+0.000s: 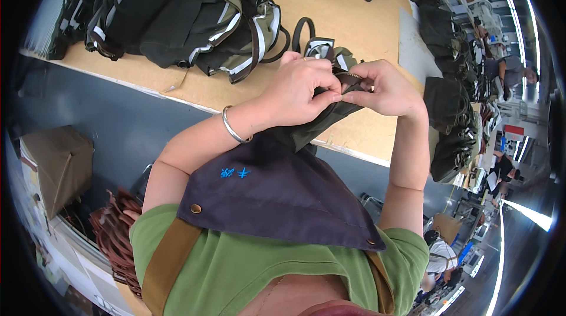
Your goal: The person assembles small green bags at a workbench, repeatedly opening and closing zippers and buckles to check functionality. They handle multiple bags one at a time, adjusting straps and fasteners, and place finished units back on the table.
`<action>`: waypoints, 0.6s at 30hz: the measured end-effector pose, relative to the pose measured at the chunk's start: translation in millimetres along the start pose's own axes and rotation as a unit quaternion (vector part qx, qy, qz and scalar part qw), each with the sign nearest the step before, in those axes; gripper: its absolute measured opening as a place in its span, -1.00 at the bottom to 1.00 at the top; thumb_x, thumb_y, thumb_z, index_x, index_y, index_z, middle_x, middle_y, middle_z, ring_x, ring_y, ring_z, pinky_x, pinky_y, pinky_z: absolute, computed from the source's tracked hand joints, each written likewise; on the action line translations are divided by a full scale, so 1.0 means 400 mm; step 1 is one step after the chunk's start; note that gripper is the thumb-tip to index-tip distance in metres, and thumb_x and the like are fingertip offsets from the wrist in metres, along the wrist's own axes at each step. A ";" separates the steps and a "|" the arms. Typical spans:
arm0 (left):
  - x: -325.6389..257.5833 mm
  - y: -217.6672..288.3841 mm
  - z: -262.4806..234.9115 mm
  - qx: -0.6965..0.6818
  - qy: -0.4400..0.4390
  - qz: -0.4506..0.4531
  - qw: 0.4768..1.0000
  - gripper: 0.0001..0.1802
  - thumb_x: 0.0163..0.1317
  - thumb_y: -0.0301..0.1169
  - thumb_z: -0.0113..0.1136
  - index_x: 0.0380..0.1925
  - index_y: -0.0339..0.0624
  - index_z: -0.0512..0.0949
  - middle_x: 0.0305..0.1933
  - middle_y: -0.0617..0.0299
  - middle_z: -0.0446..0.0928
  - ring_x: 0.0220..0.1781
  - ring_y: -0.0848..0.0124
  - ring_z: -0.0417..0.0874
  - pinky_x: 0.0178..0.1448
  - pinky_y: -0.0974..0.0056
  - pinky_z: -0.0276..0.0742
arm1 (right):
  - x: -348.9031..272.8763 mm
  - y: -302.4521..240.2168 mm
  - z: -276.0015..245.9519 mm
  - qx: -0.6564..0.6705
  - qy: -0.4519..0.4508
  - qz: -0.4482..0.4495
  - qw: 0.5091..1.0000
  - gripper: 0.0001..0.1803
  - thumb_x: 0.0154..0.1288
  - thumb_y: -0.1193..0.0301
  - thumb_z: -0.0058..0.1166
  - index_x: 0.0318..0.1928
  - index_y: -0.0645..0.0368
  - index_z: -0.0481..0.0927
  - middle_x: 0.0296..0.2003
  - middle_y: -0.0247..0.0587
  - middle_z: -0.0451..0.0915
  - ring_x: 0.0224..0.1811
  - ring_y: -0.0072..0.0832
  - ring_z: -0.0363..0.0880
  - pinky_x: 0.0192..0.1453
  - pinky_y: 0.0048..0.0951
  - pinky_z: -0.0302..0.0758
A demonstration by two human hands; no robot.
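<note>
Black bags [171,27] flank the left hand [306,84] and right hand [388,90], whose grip pinches a zippered piece [323,118].

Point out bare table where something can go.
Bare tabletop lies beyond the right hand, right of the bag pile; a smaller patch sits between the right forearm and the held dark fabric. Crowded: the table's left, its far edge, and where the left hand meets the right.

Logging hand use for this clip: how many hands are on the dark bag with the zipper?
2 on the dark bag: the left hand at left of the zipper, the right hand at its right.
</note>
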State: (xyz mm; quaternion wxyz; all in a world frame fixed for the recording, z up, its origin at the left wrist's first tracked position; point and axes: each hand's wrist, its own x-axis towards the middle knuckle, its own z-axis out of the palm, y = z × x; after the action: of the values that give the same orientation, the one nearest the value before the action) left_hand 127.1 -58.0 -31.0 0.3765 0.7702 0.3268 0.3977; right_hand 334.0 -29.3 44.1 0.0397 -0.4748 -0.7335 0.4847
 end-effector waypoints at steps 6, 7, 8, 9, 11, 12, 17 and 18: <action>0.032 -0.001 -0.029 0.071 0.036 0.054 0.995 -0.80 0.15 -0.26 0.29 -0.25 -0.04 0.61 -0.13 0.31 0.49 -0.16 0.31 0.43 0.00 0.17 0.24 | -0.019 0.043 0.037 0.043 0.095 -0.054 0.993 -0.69 0.01 0.54 0.36 -0.26 0.25 0.50 -0.57 -0.44 0.37 -0.58 -0.74 0.25 -0.50 -0.60 0.25; 0.055 -0.018 -0.029 0.033 0.050 0.063 0.996 -0.76 0.18 -0.25 0.28 -0.19 -0.06 0.60 -0.08 0.28 0.49 -0.16 0.30 0.43 0.00 0.17 0.28 | -0.022 0.044 0.045 0.057 0.121 -0.066 0.989 -0.67 0.00 0.55 0.37 -0.25 0.24 0.49 -0.54 -0.44 0.40 -0.57 -0.73 0.26 -0.49 -0.60 0.27; 0.076 -0.040 -0.023 -0.037 0.004 0.080 0.996 -0.68 0.26 -0.25 0.21 -0.05 -0.14 0.52 -0.07 0.21 0.52 -0.13 0.27 0.42 -0.04 0.20 0.38 | -0.025 0.037 0.051 0.056 0.143 -0.071 0.986 -0.66 0.00 0.56 0.37 -0.24 0.25 0.48 -0.49 -0.43 0.41 -0.56 -0.73 0.29 -0.47 -0.60 0.29; 0.090 -0.057 -0.036 -0.029 -0.110 0.032 0.993 -0.74 0.31 -0.28 0.17 -0.10 -0.18 0.55 -0.20 0.23 0.52 -0.21 0.36 0.43 -0.14 0.29 0.38 | -0.028 0.029 0.058 0.055 0.165 -0.076 0.982 -0.65 0.00 0.57 0.37 -0.24 0.25 0.46 -0.44 -0.42 0.43 -0.55 -0.72 0.31 -0.46 -0.60 0.32; 0.116 -0.054 -0.050 -0.125 -0.202 -0.066 0.969 -0.77 0.31 -0.31 0.18 -0.16 -0.22 0.57 -0.32 0.25 0.48 -0.34 0.45 0.40 -0.22 0.34 0.36 | -0.043 0.022 0.067 0.073 0.210 -0.081 0.972 -0.66 0.01 0.59 0.37 -0.24 0.26 0.46 -0.35 -0.39 0.45 -0.53 -0.71 0.37 -0.43 -0.60 0.36; 0.123 -0.052 -0.055 -0.114 -0.192 -0.042 0.974 -0.79 0.30 -0.32 0.18 -0.19 -0.23 0.58 -0.34 0.26 0.46 -0.37 0.47 0.39 -0.25 0.35 0.34 | -0.052 0.021 0.071 0.093 0.232 -0.083 0.965 -0.67 0.02 0.60 0.36 -0.24 0.27 0.47 -0.32 -0.37 0.45 -0.51 -0.70 0.41 -0.41 -0.60 0.39; 0.141 -0.024 -0.053 -0.057 -0.187 0.008 0.981 -0.84 0.27 -0.38 0.21 -0.26 -0.25 0.59 -0.41 0.29 0.40 -0.40 0.49 0.37 -0.31 0.34 0.29 | -0.076 0.063 0.087 0.088 0.267 -0.126 0.951 -0.82 0.12 0.63 0.27 -0.29 0.29 0.53 -0.21 -0.31 0.43 -0.38 -0.65 0.50 -0.31 -0.61 0.46; 0.141 -0.015 -0.053 -0.037 -0.184 0.030 0.982 -0.87 0.25 -0.41 0.21 -0.27 -0.22 0.60 -0.44 0.27 0.37 -0.35 0.42 0.38 -0.29 0.31 0.29 | -0.079 0.070 0.088 0.091 0.265 -0.128 0.951 -0.84 0.13 0.63 0.26 -0.30 0.29 0.54 -0.20 -0.30 0.43 -0.36 -0.65 0.50 -0.29 -0.62 0.47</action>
State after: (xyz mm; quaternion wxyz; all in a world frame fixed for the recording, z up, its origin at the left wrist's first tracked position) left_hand 134.2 -2.7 -7.0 0.4462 0.8252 0.2143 0.2720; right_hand 351.3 -74.2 17.4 0.3373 -0.4825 -0.7042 0.3970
